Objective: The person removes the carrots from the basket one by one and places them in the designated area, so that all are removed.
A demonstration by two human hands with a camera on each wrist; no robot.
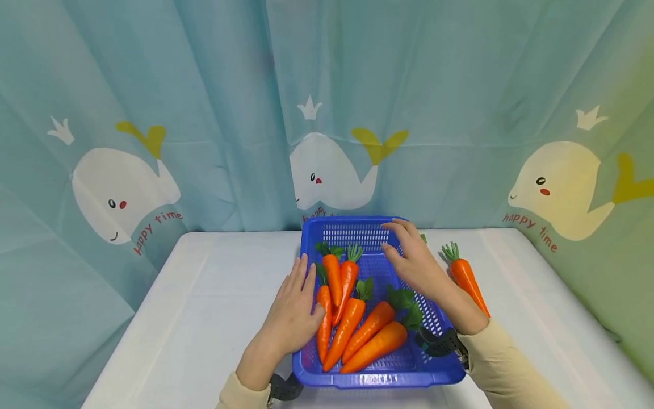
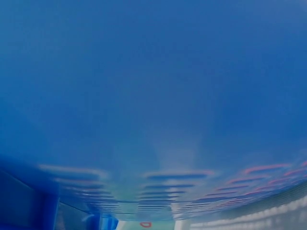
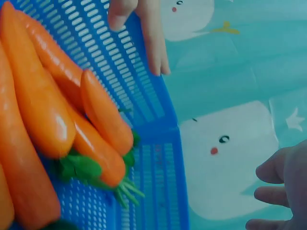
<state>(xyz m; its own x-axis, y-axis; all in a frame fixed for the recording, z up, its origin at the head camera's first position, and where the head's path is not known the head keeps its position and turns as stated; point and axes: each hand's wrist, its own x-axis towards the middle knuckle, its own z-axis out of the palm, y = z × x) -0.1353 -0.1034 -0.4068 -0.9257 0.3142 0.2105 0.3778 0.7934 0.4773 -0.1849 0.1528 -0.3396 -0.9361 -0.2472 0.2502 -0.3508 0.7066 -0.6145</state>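
Observation:
A blue plastic basket (image 1: 378, 380) holds several orange carrots (image 1: 351, 326) with green tops. My left hand (image 1: 292, 309) rests along the basket's left rim, fingers straight and thumb reaching over toward the nearest carrot. Above the basket's back right part is my right hand (image 1: 416, 261), its fingers spread, slightly bent and holding nothing. The right wrist view has the right hand's fingers (image 3: 273, 194) at the lower right, apart from the basket wall, and the left hand (image 3: 151, 33) at the top by the rim. Blue slotted plastic fills the left wrist view.
One more carrot (image 1: 467, 278) lies on the white table (image 1: 214, 318), right of the basket. A bit of green leaf (image 1: 423, 238) shows behind the right hand. Behind the table hangs a teal curtain (image 1: 230, 113) printed with whales.

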